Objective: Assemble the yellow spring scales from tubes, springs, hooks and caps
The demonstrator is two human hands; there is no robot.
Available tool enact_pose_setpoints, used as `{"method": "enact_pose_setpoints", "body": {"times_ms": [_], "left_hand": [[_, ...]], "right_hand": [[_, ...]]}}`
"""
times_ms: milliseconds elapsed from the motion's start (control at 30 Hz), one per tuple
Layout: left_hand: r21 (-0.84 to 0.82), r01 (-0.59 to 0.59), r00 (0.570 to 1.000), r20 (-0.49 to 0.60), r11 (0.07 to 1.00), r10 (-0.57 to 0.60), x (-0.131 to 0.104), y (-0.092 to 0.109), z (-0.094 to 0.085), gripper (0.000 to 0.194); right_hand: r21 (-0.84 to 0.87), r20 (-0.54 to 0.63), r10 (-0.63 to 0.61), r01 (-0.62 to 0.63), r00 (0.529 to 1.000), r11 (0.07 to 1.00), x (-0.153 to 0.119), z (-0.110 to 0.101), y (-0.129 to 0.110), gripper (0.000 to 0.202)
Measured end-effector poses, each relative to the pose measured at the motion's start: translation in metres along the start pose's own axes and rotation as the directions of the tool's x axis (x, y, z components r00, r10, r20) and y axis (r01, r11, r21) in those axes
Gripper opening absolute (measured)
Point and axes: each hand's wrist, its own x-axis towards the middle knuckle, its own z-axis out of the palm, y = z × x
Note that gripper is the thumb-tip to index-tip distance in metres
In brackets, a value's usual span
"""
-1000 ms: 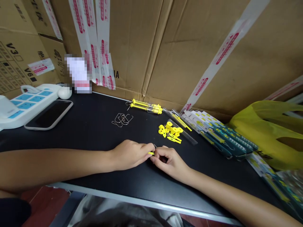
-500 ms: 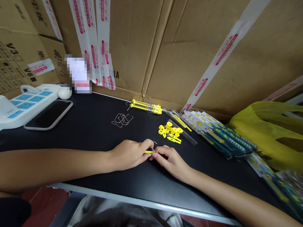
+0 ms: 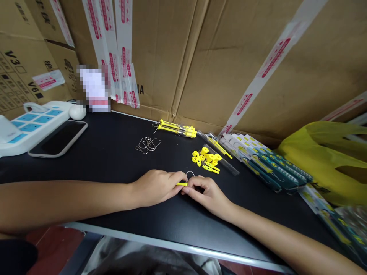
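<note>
Just above the table's front half, my left hand (image 3: 160, 188) is closed around a thin yellow plastic rod (image 3: 182, 184), whose end sticks out past the fingertips. My right hand (image 3: 205, 193) pinches a bent metal wire hook (image 3: 190, 173) where it meets the rod's end. The wire's curved top rises between the two hands; its lower part is hidden by my fingers. Beyond the right hand lies a pile of small yellow plastic parts (image 3: 207, 157). Several loose wire hooks (image 3: 147, 144) lie farther back on the left.
Yellow assembled pieces (image 3: 177, 129) lie by the cardboard wall (image 3: 160, 57). Clear tubes (image 3: 226, 164) and printed packages (image 3: 263, 164) are at right, beside a yellow bag (image 3: 323, 160). A phone (image 3: 59, 139) and power strip (image 3: 37, 122) occupy the left of the black table (image 3: 114, 152).
The wire hook between my hands has turned and now stands up more, its curved top in plain sight. Slightly more of the rod's end shows. Both hands stay almost in place.
</note>
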Motion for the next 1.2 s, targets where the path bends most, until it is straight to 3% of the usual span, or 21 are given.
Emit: {"method": "enact_pose_setpoints", "body": {"times_ms": [300,533,767,1200], "left_hand": [[0.0,-0.068,0.998,-0.012,0.998,0.068,-0.0018,-0.0026,0.0009,0.012],[-0.043,-0.02,1.0,0.001,0.999,0.02,-0.0005,-0.002,0.0002,0.011],[-0.05,-0.042,0.999,0.009,0.998,0.043,-0.0021,-0.0033,0.0002,0.012],[0.08,-0.081,0.997,0.025,0.994,0.079,-0.003,-0.0024,0.0013,0.019]], "right_hand": [[0.029,0.031,-0.036,0.035,0.999,0.999,0.0001,-0.0019,-0.0022,0.039],[0.011,0.019,-0.029,0.029,0.999,1.0,0.0,-0.0021,-0.0008,0.04],[0.016,0.046,-0.041,0.041,0.998,0.999,-0.0005,-0.0023,0.0,0.038],[0.035,0.039,-0.056,0.054,0.998,0.998,-0.0017,-0.0013,-0.0007,0.036]]}}
